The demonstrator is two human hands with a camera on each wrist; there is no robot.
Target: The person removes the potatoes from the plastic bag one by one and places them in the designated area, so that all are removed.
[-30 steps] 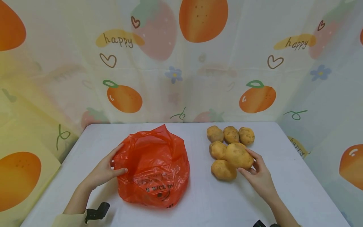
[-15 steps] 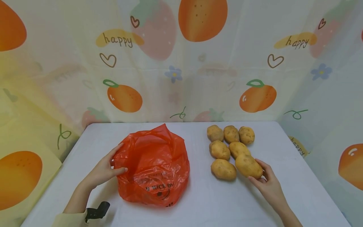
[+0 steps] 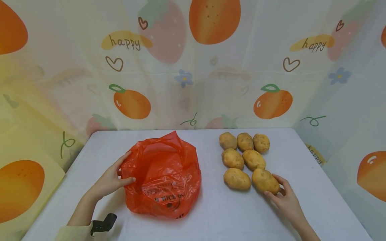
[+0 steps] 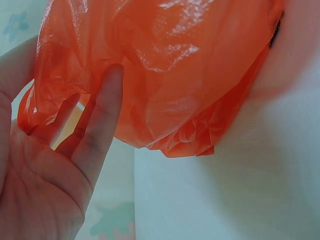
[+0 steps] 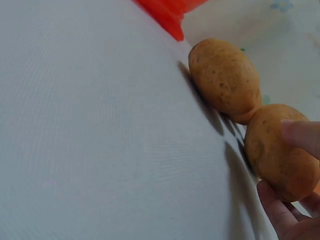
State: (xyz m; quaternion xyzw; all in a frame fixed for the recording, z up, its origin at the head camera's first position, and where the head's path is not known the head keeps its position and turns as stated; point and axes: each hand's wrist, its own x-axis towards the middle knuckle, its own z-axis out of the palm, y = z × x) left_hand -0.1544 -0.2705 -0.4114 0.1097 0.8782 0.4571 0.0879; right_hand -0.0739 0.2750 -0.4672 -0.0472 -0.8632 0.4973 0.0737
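Observation:
A red plastic bag (image 3: 164, 180) with dark print stands with its mouth gaping on the left half of the table. My left hand (image 3: 110, 177) holds its left rim, thumb toward the front and fingers farther back; in the left wrist view the thin plastic (image 4: 160, 75) drapes among the fingers. At the near right of the potato group, my right hand (image 3: 286, 201) grips a potato (image 3: 264, 180) by its right end, thumb on the near side. That potato (image 5: 275, 145) sits at table level in the right wrist view, close to another potato (image 5: 225, 75).
Several other potatoes lie in rows: three at the back, including one at the far left (image 3: 228, 141), two in the middle row (image 3: 254, 159), and one in front (image 3: 237, 179). The white table (image 3: 208, 217) ends against a fruit-printed curtain (image 3: 208, 90).
My right hand has carried the potato from above the middle row toward the near right and lowered it beside the front potato. My left hand and the bag stay put.

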